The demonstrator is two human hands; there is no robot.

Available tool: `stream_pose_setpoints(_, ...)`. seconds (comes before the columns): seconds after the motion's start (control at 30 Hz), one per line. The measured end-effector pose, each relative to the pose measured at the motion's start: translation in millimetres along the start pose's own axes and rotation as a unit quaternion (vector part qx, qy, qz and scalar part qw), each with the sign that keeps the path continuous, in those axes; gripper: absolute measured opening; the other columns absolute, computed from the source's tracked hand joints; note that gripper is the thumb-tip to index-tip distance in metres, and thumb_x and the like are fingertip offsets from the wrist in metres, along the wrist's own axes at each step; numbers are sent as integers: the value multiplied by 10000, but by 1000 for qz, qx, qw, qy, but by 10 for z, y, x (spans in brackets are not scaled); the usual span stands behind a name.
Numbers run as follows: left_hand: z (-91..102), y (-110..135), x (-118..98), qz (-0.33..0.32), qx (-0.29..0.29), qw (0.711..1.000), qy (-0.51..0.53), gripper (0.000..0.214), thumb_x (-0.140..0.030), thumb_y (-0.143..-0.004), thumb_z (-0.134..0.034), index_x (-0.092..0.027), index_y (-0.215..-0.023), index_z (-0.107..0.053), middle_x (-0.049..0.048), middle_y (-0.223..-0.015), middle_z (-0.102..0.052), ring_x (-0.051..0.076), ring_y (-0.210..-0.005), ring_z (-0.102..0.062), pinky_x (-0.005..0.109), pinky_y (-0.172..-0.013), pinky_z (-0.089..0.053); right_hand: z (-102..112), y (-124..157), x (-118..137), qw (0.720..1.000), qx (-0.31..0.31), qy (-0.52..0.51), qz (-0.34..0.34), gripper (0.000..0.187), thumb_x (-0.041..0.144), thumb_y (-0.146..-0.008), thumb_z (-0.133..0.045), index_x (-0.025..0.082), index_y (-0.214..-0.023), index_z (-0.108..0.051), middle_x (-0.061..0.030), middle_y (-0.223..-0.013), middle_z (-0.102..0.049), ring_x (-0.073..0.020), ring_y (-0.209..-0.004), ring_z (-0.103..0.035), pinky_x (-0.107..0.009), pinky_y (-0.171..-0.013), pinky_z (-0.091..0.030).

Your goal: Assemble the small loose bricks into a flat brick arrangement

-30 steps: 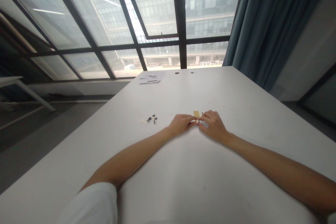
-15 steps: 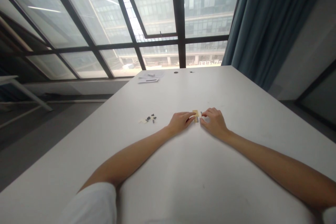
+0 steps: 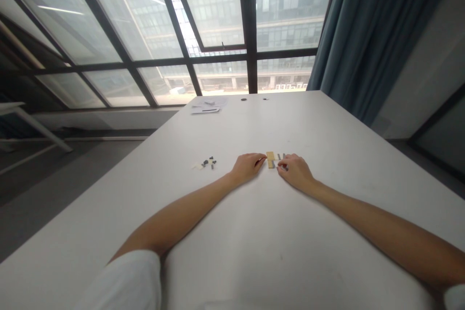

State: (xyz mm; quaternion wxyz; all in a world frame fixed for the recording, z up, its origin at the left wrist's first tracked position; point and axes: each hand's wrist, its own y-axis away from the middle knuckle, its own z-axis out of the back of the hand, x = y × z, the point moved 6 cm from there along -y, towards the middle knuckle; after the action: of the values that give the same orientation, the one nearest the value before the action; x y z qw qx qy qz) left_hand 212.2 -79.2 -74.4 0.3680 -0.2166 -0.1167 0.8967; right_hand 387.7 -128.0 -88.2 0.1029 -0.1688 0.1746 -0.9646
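Note:
A small tan studded brick plate (image 3: 271,158) with a grey piece at its right end lies on the white table (image 3: 327,121). My left hand (image 3: 246,167) rests beside it on the left, fingers curled, fingertips pinching the plate's left edge. My right hand (image 3: 296,171) is on the right, fingers curled and pinching the plate's right end. What else the fingers hold is too small to make out.
A little heap of dark and pale loose bricks (image 3: 205,163) lies left of my left hand. Papers (image 3: 209,105) and two small dark discs (image 3: 243,99) sit near the far edge by the window. A dark curtain (image 3: 363,34) hangs at the right.
Both hands have drawn slightly apart, so more of the tan plate shows between them. The plate stays on the table at about the same spot.

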Motion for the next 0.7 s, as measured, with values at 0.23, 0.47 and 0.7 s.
stream_pose_setpoints(0.23,-19,-10,54,8,6,1000,-4,329,-343,-1023,-465,-258,-1157,-753,26,-1128,-781,189,-979,-724,289,-901,-538,16,11,29,1000,7,-11,-6,176,244,-895,-631,210,-816,-785,-49,-811,-690,-194,-838,-575,-304,-770,-373)
stream_pose_setpoints(0.47,-16,-17,52,11,9,1000,-3,329,-348,-1017,-468,-264,-1151,-757,28,-1115,-783,187,-973,-722,288,-899,-540,34,6,62,1000,6,-22,0,183,216,-885,-628,205,-807,-792,-49,-803,-694,-186,-822,-574,-297,-764,-381)
stream_pose_setpoints(0.7,-19,-21,60,18,15,1000,-4,344,-361,-1015,-461,-268,-1156,-761,26,-1103,-785,184,-934,-719,285,-885,-539,38,5,69,1000,6,-26,-3,186,214,-884,-620,203,-800,-786,-50,-805,-690,-188,-824,-569,-296,-764,-381)
